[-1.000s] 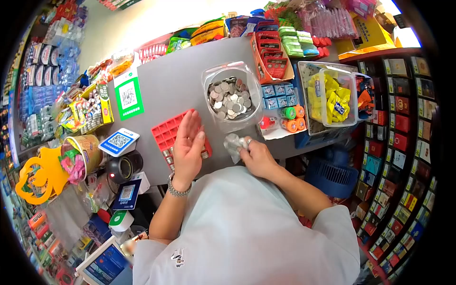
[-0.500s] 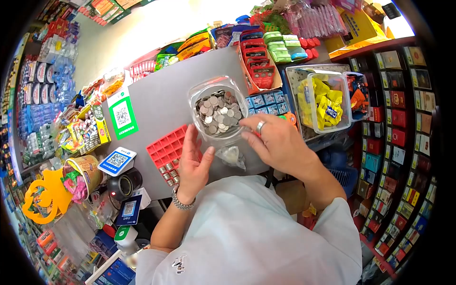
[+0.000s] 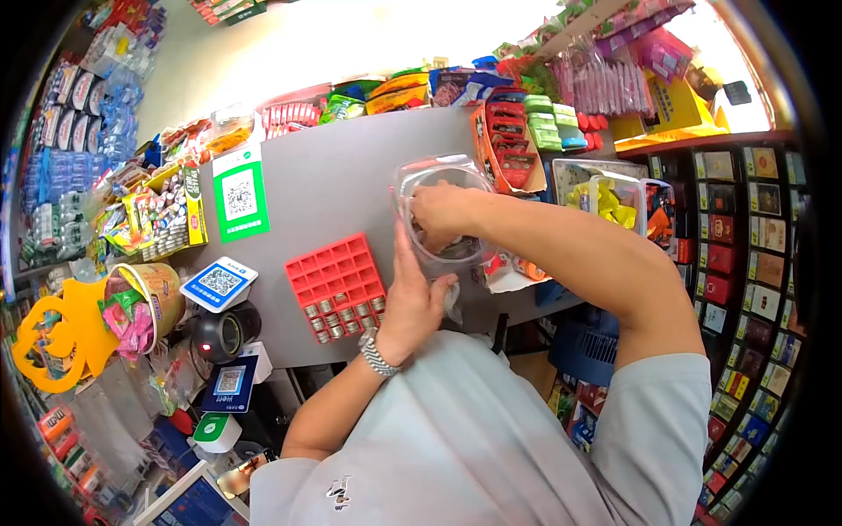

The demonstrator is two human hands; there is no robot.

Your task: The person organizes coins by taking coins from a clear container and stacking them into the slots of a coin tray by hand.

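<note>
A clear plastic tub (image 3: 474, 178) stands on the grey counter. My right hand (image 3: 449, 213) reaches down inside it, fingertips hidden, and covers most of the coins there. Outside the tub's near left wall is my left hand (image 3: 410, 296), its fingers stretched out along the plastic and the thumb apart. Left of that hand lies a red compartment tray (image 3: 331, 265); stacks of coins (image 3: 342, 317) fill slots in its nearer rows, while the farther slots hold none. A small clear plastic bag (image 3: 453, 302) is partly hidden behind my left thumb.
A green QR card (image 3: 239, 197) lies on the counter (image 3: 329, 167) at the left, near a blue-and-white QR stand (image 3: 219, 282) and a black scanner (image 3: 226, 333). Snack packets line the far edge. Boxed red packets (image 3: 513, 149) stand just right of the tub.
My right hand has gone from the tub's right rim down into the tub, over the coins. My left hand stays at its left side. The camera view has shifted.
</note>
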